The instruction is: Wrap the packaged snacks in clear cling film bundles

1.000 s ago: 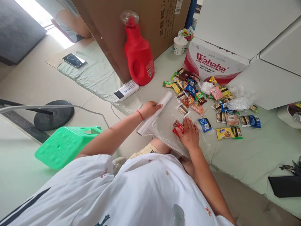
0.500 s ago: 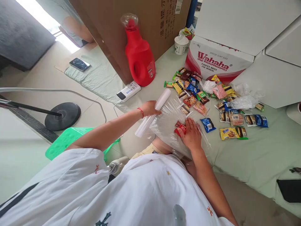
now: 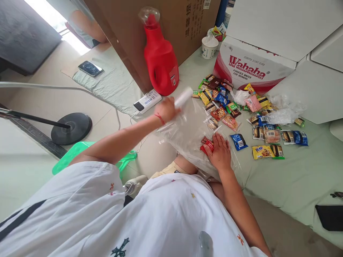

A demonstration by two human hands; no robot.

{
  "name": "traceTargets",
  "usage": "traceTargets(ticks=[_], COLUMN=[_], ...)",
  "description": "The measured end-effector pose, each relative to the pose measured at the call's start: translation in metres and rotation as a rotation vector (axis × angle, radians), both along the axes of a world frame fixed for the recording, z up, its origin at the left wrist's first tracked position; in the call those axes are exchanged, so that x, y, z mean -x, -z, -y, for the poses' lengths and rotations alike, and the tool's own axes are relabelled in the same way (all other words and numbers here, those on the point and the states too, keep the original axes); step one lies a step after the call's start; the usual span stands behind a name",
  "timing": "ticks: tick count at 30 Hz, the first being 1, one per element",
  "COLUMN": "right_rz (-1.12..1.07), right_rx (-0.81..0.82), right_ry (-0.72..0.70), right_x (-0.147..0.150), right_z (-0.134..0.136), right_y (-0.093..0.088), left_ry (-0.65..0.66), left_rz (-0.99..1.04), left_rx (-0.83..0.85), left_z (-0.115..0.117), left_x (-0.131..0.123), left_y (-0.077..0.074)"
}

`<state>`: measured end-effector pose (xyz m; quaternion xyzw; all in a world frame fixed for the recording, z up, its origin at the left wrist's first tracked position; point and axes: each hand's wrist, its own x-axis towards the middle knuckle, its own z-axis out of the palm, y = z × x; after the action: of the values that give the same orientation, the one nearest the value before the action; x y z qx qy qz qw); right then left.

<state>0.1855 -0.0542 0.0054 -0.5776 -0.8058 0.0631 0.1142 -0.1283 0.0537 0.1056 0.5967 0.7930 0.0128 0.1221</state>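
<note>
My left hand (image 3: 166, 109) is closed round a white roll of cling film (image 3: 183, 97), lifted and blurred by motion, close to the red jug. A clear sheet of film (image 3: 184, 135) stretches from the roll down to my right hand (image 3: 220, 151). That hand lies flat with fingers together, pressing the film and a red snack packet (image 3: 205, 144) onto the pale green cloth (image 3: 281, 178). Several small wrapped snacks (image 3: 230, 107) lie scattered just beyond it.
A red detergent jug (image 3: 160, 59) stands against a big brown carton (image 3: 160, 21). A Wahaha box (image 3: 249, 69), a paper cup (image 3: 209, 46), a white remote (image 3: 147, 101), a green stool (image 3: 91, 157), a black stand base (image 3: 71, 128) and a phone (image 3: 89, 67) surround the spot.
My left hand has pulled the roll up and away toward the red jug, drawing out more film. My right hand has stayed pressed on the film and red packet.
</note>
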Motion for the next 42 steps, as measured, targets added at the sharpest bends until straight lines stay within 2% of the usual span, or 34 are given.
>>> traceTargets(ticks=[3, 5, 7, 10, 14, 19, 22, 24, 25, 26, 29, 31, 33, 36, 39, 42], right_rz=[-0.004, -0.006, 0.001, 0.032, 0.064, 0.064, 0.066, 0.078, 0.085, 0.092, 0.098, 0.09, 0.076, 0.054, -0.01, -0.106], right_rx=[-0.006, -0.005, 0.008, 0.041, 0.055, 0.049, 0.028, 0.015, 0.014, 0.017, 0.019, 0.005, -0.009, -0.03, -0.069, -0.113], right_ry=[-0.007, -0.005, 0.009, 0.011, 0.018, 0.016, 0.005, -0.01, -0.016, -0.02, -0.02, -0.017, -0.018, -0.031, -0.074, -0.108], right_x=[-0.001, -0.001, -0.001, -0.001, 0.0, 0.0, 0.0, -0.001, -0.002, -0.002, -0.003, -0.004, -0.005, -0.009, -0.015, -0.021], right_z=[0.001, 0.0, 0.0, -0.001, -0.001, 0.0, 0.001, 0.001, 0.001, 0.001, 0.001, 0.001, 0.001, -0.001, -0.006, -0.012], right_y=[-0.001, -0.001, -0.002, -0.002, -0.004, -0.007, -0.006, -0.005, -0.005, -0.005, -0.006, -0.008, -0.008, -0.006, -0.003, -0.004], left_ry=[-0.078, -0.05, -0.001, 0.026, 0.022, 0.072, 0.092, 0.219, 0.35, 0.539, 1.027, 1.214, 1.256, 1.199, 1.197, 1.179], left_rz=[-0.071, -0.057, -0.018, 0.014, 0.016, 0.009, 0.05, 0.161, 0.284, 0.425, 0.702, 0.713, 0.663, 0.575, 0.474, 0.374], left_rx=[-0.089, -0.071, -0.005, 0.075, 0.072, -0.108, -0.326, -0.438, -0.49, -0.495, -0.37, -0.263, -0.203, -0.19, -0.174, -0.179], left_z=[-0.006, -0.008, -0.011, -0.019, -0.034, -0.036, -0.019, -0.003, 0.007, 0.016, 0.039, 0.049, 0.053, 0.054, 0.054, 0.059], left_x=[0.029, 0.037, 0.035, 0.024, 0.026, 0.037, 0.02, -0.005, -0.02, -0.037, -0.081, -0.096, -0.096, -0.074, -0.049, -0.039], left_y=[-0.021, -0.025, -0.017, 0.007, 0.033, 0.039, 0.035, 0.03, 0.028, 0.026, 0.026, 0.031, 0.038, 0.047, 0.053, 0.059])
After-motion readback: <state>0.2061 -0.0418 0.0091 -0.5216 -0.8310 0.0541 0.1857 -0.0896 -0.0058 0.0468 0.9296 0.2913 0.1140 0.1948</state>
